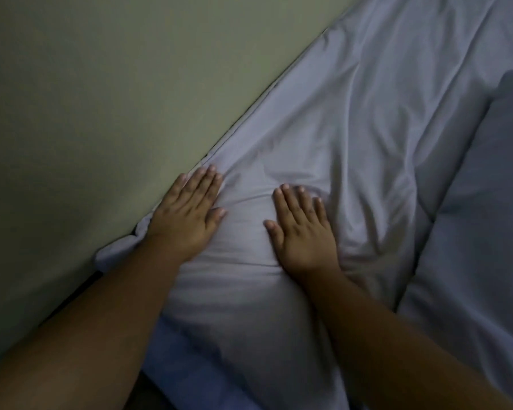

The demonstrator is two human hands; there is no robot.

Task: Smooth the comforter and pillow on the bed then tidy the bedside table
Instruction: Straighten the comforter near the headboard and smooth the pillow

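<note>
A pale lilac pillow (323, 137) lies along the wall, wrinkled across its middle. My left hand (187, 214) rests flat on the pillow's left edge, right by the wall, fingers together and pointing up. My right hand (304, 232) presses flat on the pillow's middle, fingers slightly spread. Neither hand holds anything. The grey-blue quilted comforter (480, 232) covers the bed to the right of the pillow. The bedside table is out of view.
A plain greenish wall (86, 113) fills the left half of the view and meets the bed along a diagonal line. A strip of blue sheet (178, 359) shows under the pillow's near end.
</note>
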